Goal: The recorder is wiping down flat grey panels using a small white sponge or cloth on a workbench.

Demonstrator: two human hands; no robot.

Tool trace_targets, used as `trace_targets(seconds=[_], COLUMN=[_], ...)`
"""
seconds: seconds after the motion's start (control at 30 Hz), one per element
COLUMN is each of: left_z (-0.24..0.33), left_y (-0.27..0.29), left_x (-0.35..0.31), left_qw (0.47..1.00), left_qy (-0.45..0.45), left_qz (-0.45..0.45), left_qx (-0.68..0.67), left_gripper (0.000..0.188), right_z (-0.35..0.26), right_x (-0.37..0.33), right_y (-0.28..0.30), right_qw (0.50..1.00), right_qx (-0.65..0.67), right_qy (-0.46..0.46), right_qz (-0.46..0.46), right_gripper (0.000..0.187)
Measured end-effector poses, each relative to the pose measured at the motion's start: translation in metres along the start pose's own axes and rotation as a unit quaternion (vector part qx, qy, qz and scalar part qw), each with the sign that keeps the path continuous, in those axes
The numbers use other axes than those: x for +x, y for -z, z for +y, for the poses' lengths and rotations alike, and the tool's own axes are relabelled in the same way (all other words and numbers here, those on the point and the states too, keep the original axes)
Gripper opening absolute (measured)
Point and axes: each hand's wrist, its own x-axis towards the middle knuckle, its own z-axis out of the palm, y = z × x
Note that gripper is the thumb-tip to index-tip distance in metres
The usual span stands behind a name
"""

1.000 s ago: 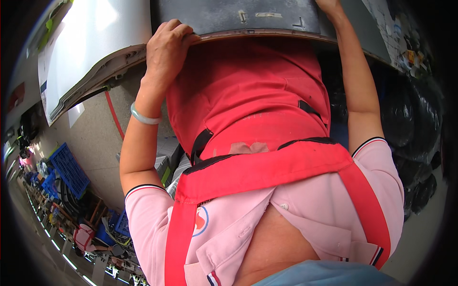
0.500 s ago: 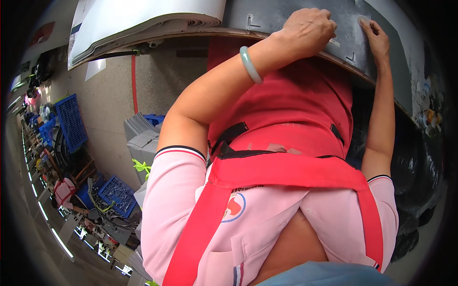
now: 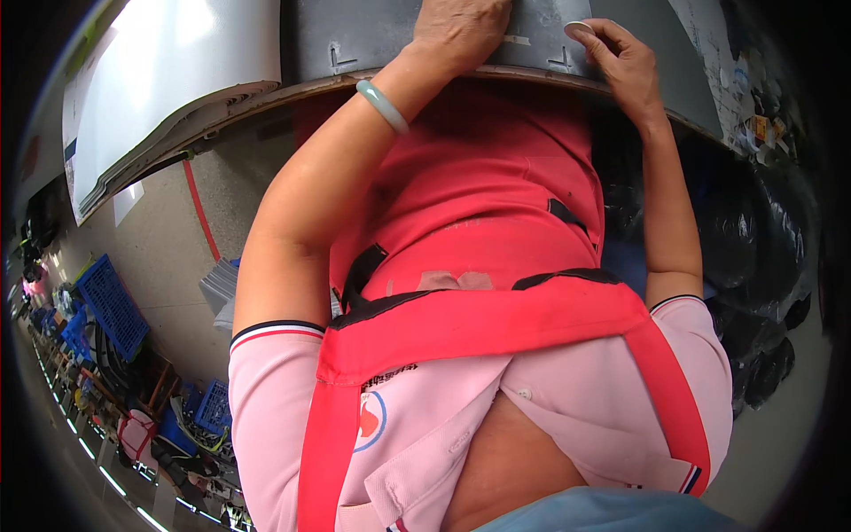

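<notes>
My right hand (image 3: 628, 71) pinches a small, thin, whitish round disc (image 3: 578, 28) between thumb and fingers, just over a dark grey board (image 3: 381, 27). A light L-shaped corner mark (image 3: 560, 60) lies on the board near the disc, and a similar L-shaped mark (image 3: 341, 58) sits farther left. My left hand (image 3: 463, 31) is curled closed over the middle of the board, a pale bangle (image 3: 383, 106) on its wrist. Its fingertips are turned away, partly cut off by the upper edge, so anything in them is hidden. A short pale strip (image 3: 516, 40) lies between my hands.
A thick stack of large white sheets (image 3: 177, 80) with curling edges covers the table's left. The table's wooden edge (image 3: 328, 84) runs close to my red apron (image 3: 470, 168). Black plastic bags (image 3: 753, 230) stand at the right. Blue crates (image 3: 113, 306) are on the floor at left.
The whole view has shifted, so table and hands appear farther left and higher. My right hand has brought the disc nearer the right corner mark. My left hand stays closed over the board.
</notes>
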Motion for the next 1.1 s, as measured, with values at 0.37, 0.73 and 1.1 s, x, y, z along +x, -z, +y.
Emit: trace_targets(seconds=[0.37,0.73,1.1], left_z=[0.010,0.007,0.000], left_y=[0.002,-0.003,-0.012], left_x=[0.006,0.004,0.001], left_qw=[0.999,0.999,0.996], left_qy=[0.030,0.026,0.004], left_qz=[-0.046,-0.021,0.046], left_qx=[0.004,0.000,0.071], left_gripper=[0.032,0.032,0.031], right_z=[-0.019,-0.019,-0.026], right_x=[-0.023,-0.027,0.020], right_y=[-0.008,-0.010,0.020], right_qw=[0.979,0.992,0.994], right_qx=[-0.138,0.030,0.011], right_qy=[0.143,-0.119,-0.099], right_qz=[-0.047,0.023,-0.051], right_gripper=[0.012,0.023,0.027])
